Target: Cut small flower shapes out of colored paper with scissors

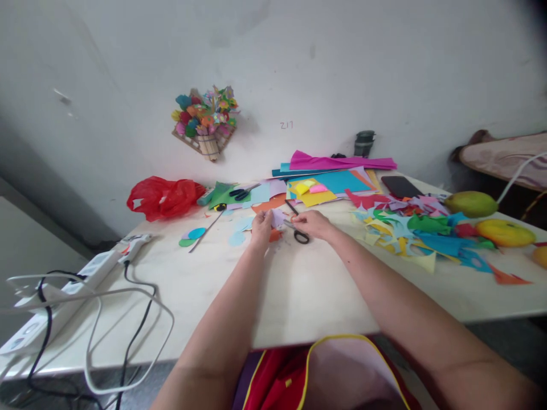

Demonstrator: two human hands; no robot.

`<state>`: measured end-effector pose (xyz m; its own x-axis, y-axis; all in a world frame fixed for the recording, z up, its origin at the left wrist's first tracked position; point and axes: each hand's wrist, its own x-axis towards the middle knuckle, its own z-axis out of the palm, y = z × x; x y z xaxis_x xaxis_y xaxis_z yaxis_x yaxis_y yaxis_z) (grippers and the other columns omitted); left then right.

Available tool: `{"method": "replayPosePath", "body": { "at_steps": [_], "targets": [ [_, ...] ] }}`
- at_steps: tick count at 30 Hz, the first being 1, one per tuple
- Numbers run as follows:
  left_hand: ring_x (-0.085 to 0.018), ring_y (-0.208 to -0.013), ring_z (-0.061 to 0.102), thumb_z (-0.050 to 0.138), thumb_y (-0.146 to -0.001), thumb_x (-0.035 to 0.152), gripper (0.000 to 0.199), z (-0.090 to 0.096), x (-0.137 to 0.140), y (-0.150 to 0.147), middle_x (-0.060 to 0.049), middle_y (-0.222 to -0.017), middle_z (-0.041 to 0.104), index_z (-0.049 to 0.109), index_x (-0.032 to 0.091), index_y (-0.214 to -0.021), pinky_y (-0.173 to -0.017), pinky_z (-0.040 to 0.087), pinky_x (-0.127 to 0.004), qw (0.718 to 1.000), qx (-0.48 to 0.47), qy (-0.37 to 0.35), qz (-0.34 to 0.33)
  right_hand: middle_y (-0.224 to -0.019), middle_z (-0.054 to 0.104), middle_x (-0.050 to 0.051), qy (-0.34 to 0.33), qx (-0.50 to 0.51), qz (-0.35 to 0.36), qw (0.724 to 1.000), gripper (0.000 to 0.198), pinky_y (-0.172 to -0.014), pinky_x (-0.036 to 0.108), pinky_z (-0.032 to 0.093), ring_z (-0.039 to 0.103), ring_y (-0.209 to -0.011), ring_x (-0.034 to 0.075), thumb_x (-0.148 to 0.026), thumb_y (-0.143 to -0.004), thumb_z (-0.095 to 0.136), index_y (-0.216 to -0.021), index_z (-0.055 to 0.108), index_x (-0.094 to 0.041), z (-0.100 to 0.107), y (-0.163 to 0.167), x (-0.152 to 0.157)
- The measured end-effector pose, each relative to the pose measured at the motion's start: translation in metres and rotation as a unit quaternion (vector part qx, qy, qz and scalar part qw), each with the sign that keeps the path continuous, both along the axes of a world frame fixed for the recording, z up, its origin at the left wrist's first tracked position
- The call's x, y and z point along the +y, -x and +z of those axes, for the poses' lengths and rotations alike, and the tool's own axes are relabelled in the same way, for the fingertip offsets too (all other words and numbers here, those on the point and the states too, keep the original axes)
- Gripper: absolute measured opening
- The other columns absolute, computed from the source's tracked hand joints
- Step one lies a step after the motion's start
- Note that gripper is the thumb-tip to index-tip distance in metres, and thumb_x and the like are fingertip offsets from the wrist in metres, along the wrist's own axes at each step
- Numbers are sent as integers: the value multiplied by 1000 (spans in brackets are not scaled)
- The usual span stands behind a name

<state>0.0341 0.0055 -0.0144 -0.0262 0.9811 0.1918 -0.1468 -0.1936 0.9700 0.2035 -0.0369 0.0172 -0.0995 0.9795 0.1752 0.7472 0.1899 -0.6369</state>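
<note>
Lilac paper (279,218) is pinched by the left hand (262,226); the right hand (311,223) bunches its fingertips just beside it, on what I cannot tell. Scissors (294,230) show just under those fingertips, pale blue discs (236,238) left of the grip, paper scraps (440,242) well right.

Red garment (273,380) w/ yellow piping (346,336), bare forearms.
You wore red at the front, approx. lap level, & the piping curved round a pale, pinkish-white panel (346,370). A 2nd yellow line (255,374) split the red from a dk purple panel (247,384) on your L side. A sm. yellow mark (288,382) sat on the red. Your L forearm (233,290) & R forearm (380,276) were bare, as were your L hand (262,225) & R hand (314,224). Garment type was unclear, bottom cut off.
</note>
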Motion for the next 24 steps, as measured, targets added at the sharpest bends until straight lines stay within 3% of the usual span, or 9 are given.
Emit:
{"method": "replayPosePath", "body": {
  "at_steps": [4,6,9,15,20,24],
  "targets": [
    [-10,-60,51,60,-78,40,25,2,-4,-4,3,-65,53,46,19,-77,-58,41,-21,1000,9,-3,23,-73,67,6,72,229,18,971,32,-46,21,35,56,-62,13,-45,-75,63,-72,68,-13,1,11,-4],
    [-10,-62,53,58,-80,39,23,2,-6,-6,2,-68,55,46,19,-79,-59,42,-21,1000,9,-3,21,-73,67,7,94,290,10,952,27,-40,20,29,54,-58,11,-39,-73,66,-70,67,-12,0,18,-4],
    [-11,-66,56,58,-81,38,23,2,-8,-9,0,-74,60,46,19,-83,-62,44,-22,1000,-1,-1,8,-65,65,5,87,340,-12,937,17,-39,19,30,52,-53,9,-28,-70,67,-65,66,-12,-3,26,-2],
    [-10,-64,56,63,-77,38,25,5,-15,-12,1,-73,59,49,18,-84,-63,46,-23,1000,-16,21,-8,-63,67,4,82,374,-33,923,9,-42,19,36,53,-53,10,-20,-68,63,-61,64,-14,-3,28,-1],
    [-15,-65,61,75,-63,40,42,9,-21,-1,-4,-76,66,58,15,-92,-58,47,-25,994,-12,36,-103,-56,63,2,72,347,-5,935,14,-47,20,41,51,-48,9,-15,-70,59,-57,63,-13,-1,21,-2],
    [-11,-50,53,79,-56,37,33,7,-20,11,-2,-59,62,60,12,-67,-48,39,-22,986,79,48,-135,-53,62,1,72,296,19,952,20,-52,21,44,51,-46,9,-10,-70,57,-52,61,-14,1,19,-4]
  ]
}}
